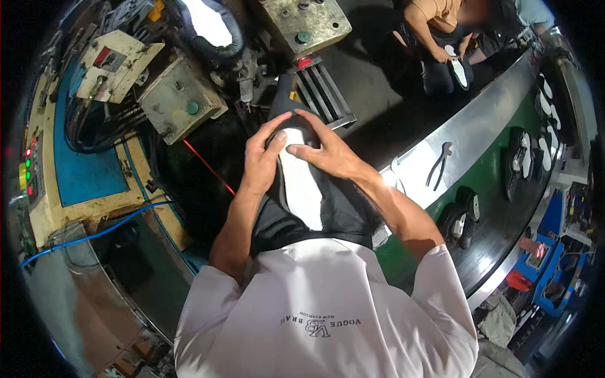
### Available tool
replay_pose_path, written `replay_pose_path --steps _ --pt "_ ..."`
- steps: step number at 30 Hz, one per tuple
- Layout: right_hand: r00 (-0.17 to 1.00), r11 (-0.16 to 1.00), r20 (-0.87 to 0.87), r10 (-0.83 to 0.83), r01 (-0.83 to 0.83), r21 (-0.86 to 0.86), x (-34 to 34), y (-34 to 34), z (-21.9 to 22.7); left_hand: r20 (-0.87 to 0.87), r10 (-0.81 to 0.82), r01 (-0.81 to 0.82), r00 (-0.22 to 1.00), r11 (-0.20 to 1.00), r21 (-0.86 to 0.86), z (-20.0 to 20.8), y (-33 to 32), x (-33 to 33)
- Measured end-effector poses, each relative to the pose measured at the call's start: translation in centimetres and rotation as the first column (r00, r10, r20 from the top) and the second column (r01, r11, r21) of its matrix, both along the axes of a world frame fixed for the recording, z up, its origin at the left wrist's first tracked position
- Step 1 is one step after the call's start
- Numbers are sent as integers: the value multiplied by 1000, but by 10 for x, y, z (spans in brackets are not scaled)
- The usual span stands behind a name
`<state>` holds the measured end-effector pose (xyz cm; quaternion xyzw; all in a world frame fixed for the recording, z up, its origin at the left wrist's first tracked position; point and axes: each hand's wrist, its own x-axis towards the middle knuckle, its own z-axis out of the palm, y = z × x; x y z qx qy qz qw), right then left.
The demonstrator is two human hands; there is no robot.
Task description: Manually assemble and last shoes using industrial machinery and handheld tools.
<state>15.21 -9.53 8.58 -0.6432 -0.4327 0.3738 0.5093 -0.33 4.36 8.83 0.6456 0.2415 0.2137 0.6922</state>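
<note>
Green work surface [482,170] with a smooth metal border [479,120] bears black shoes [513,160] at right; beyond, a blue tray [547,283] holds clutter I can't identify remotely. Over the lap, the left hand [258,154] and right hand [331,150] wrap the toe of a white-soled black shoe [302,179], thumbs on its sole.

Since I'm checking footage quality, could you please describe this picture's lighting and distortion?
Head view: the white sole piece looks nearly washed out; glare brightens the metal ledge, while the floor ahead sinks into shadow; the worktop at right curves along its outer edge, fisheye-style.
</note>
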Motion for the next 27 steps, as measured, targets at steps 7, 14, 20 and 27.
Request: replay_pose_path --steps 7,14,20,27 --pt "877 997 -479 29 -57 -43 9 -3 8 331 0 207 944 779 -591 0 7 -19" --pt "854 998 -520 29 -53 -32 1 -1 4 49 -3 9 999 991 -132 -13 -16 -12" --pt "854 978 -516 -65 -48 -203 0 3 2 -114 75 -69 991 996 59 -36 -11 -1" --pt "908 960 -390 -154 45 -275 -38 -74 -31 -210 -149 94 966 963 -251 -30 -51 -51"
